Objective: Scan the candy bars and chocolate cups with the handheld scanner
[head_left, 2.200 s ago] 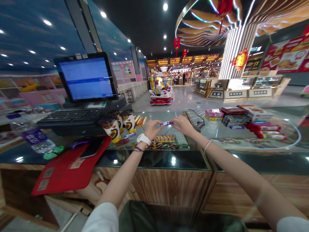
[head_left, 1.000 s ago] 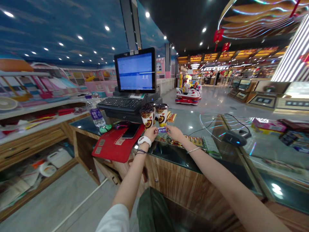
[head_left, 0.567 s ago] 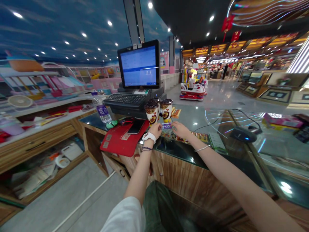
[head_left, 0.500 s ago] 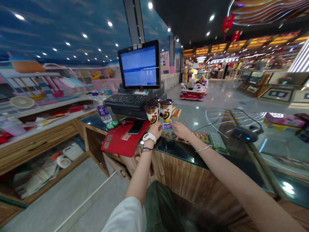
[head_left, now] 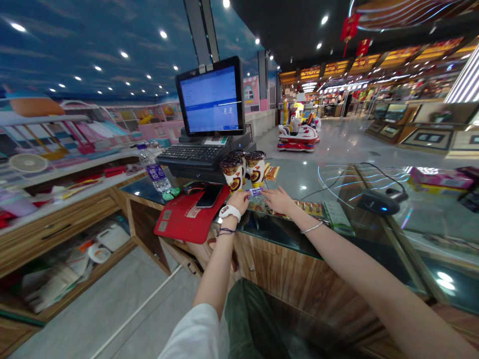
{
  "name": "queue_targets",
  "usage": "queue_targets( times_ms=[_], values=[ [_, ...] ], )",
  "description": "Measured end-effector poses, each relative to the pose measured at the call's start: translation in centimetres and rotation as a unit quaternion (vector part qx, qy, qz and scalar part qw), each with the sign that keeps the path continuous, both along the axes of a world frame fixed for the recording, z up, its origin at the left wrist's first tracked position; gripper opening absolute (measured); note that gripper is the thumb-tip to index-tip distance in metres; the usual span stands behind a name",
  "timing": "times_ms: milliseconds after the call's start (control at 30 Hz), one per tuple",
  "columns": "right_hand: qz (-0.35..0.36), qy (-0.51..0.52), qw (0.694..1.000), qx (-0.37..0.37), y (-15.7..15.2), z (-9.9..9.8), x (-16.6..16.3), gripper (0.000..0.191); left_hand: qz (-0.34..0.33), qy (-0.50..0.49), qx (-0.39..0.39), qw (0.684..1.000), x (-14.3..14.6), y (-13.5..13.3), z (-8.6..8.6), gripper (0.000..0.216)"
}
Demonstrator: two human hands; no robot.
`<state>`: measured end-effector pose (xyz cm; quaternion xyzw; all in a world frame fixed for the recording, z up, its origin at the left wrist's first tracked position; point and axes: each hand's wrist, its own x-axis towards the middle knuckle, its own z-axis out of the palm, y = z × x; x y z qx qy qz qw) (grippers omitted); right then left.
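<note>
Both my hands reach over a glass counter (head_left: 322, 182). My left hand (head_left: 238, 200), with a white watch on its wrist, pinches one end of a small purple snack packet (head_left: 256, 191). My right hand (head_left: 277, 199) has its fingers stretched out toward the packet's other end, touching it just above the glass. Right behind the packet stand three lidded snack cups (head_left: 232, 173). Flat snack wrappers (head_left: 310, 207) lie on the glass under my right wrist.
A till screen (head_left: 210, 97) and keyboard (head_left: 190, 153) stand behind the cups. A red folder (head_left: 183, 217) with a phone (head_left: 209, 196) on it, a water bottle (head_left: 154, 172), a barcode scanner (head_left: 374, 203), boxes (head_left: 437, 178) at right. Shelves at left.
My view swung left from the counter's middle toward the till. Both hands carried the purple packet left to the snack cups and lowered it; my right fingers have spread.
</note>
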<state>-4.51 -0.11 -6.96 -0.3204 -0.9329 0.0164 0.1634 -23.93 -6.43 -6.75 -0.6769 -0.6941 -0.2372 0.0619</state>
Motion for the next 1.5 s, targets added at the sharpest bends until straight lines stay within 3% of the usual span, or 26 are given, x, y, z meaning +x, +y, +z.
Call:
queue_targets(
  times_ms=[367,600,800,1067,1267,1500],
  values=[
    [-0.01,-0.003,1.0,-0.03,0.1,-0.1,-0.2,0.049,-0.017,0.03,0.019,0.999,-0.1,0.4,0.0,0.038],
    [0.015,0.003,1.0,0.007,0.0,1.7,1.0,0.066,-0.041,0.073,0.04,0.996,1.2,0.0,0.5,0.047],
    [0.017,0.017,0.999,0.038,-0.3,3.2,4.5,0.07,-0.076,0.059,0.05,0.994,3.8,0.1,1.5,0.049],
    [-0.049,0.105,0.988,0.102,-1.7,3.8,14.2,0.052,-0.189,0.057,0.041,0.979,12.8,1.1,3.1,0.049],
    [-0.113,0.153,0.969,0.155,-2.8,2.3,23.1,0.042,-0.287,0.064,0.04,0.955,21.2,1.5,2.8,0.043],
    [-0.192,0.142,0.95,0.202,-3.6,0.2,34.1,0.045,-0.398,0.12,0.05,0.908,31.6,2.6,3.2,0.044]
  ],
)
